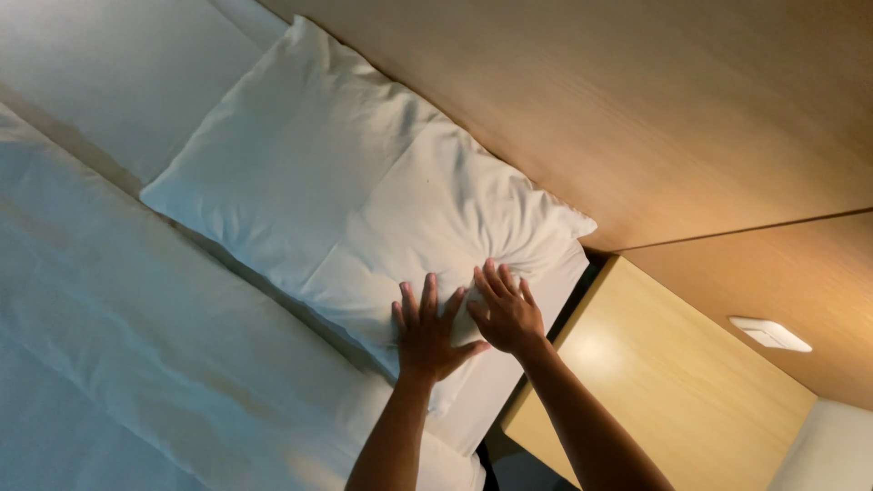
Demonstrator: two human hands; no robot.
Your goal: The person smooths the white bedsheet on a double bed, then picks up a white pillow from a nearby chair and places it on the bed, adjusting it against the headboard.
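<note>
One white bed (118,364) fills the left; its white pillow (355,200) lies against the wooden headboard (637,109). Toward five o'clock on the pillow, left hand (426,335) and right hand (506,314) press flat — fingers spread, thumbs touching — holding nothing.

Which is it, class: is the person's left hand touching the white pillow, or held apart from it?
Touching. The head view shows the left hand lying flat, fingers spread, on the white pillow, no gap visible.
</note>
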